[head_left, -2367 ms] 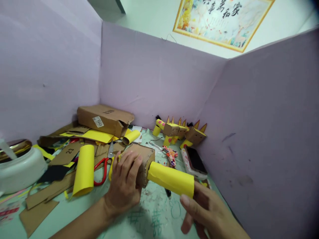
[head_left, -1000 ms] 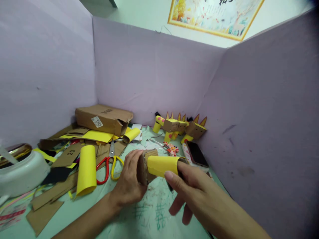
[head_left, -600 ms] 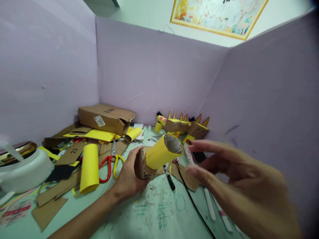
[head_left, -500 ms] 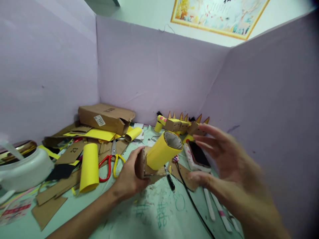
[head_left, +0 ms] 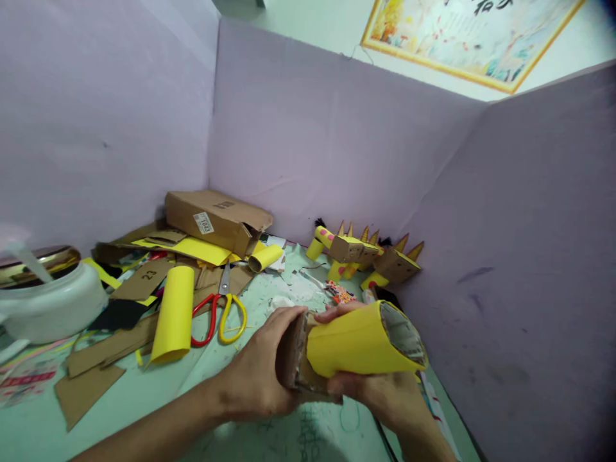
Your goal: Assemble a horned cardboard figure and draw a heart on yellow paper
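Yellow tube (head_left: 359,346), paper-wrapped with a grey inside at its open end, sticks out of a brown cardboard block (head_left: 292,359) low over the table. Left hand (head_left: 260,372) grips the block; right hand (head_left: 380,391) cradles the tube from below. Farther back lie scissors (head_left: 219,314) and a cardboard box (head_left: 216,218).

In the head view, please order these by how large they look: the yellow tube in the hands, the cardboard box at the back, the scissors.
1. yellow tube, though nearness to the camera enlarges it.
2. cardboard box, about alike in span; ranking of these two is unsure.
3. scissors, clearly smallest.
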Motion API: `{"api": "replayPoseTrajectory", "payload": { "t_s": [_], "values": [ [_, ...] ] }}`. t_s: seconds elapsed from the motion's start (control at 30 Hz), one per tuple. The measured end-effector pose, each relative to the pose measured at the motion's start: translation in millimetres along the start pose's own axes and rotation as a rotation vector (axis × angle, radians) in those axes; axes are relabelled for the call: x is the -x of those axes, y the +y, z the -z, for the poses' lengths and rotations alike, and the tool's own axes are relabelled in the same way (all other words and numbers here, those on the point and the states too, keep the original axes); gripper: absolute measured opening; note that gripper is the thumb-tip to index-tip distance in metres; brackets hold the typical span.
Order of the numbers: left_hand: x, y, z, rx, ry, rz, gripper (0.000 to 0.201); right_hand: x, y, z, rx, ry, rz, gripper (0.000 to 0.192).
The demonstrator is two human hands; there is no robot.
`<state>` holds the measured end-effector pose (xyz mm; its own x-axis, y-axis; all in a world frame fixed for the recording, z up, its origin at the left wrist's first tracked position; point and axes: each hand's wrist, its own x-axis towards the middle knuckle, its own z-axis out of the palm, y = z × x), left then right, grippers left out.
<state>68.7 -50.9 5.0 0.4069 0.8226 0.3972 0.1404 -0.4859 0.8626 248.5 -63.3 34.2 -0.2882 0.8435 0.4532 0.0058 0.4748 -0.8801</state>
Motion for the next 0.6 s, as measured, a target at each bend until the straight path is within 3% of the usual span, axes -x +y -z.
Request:
{"api": "replayPoseTrajectory", "payload": {
  "t_s": [0.17,0.3,0.43,0.6],
  "values": [
    [-1,-11,0.9,0.234,-0.115,0.05,0.084,-2,11,0,0.127,0.037,-0.022,0.056],
    [-5,-31,-0.4,0.42,-0.19,0.104,0.09,-7,14,-6,0.073,0.085,-0.116,0.053],
    [-8,-39,-1.2,0.523,-0.191,0.116,0.087,-14,8,-14,-0.007,0.09,-0.242,0.045],
    [-11,-36,3.3,0.545,-0.153,0.122,0.085,-20,2,-20,-0.015,0.068,-0.255,0.032]
  ]
}}
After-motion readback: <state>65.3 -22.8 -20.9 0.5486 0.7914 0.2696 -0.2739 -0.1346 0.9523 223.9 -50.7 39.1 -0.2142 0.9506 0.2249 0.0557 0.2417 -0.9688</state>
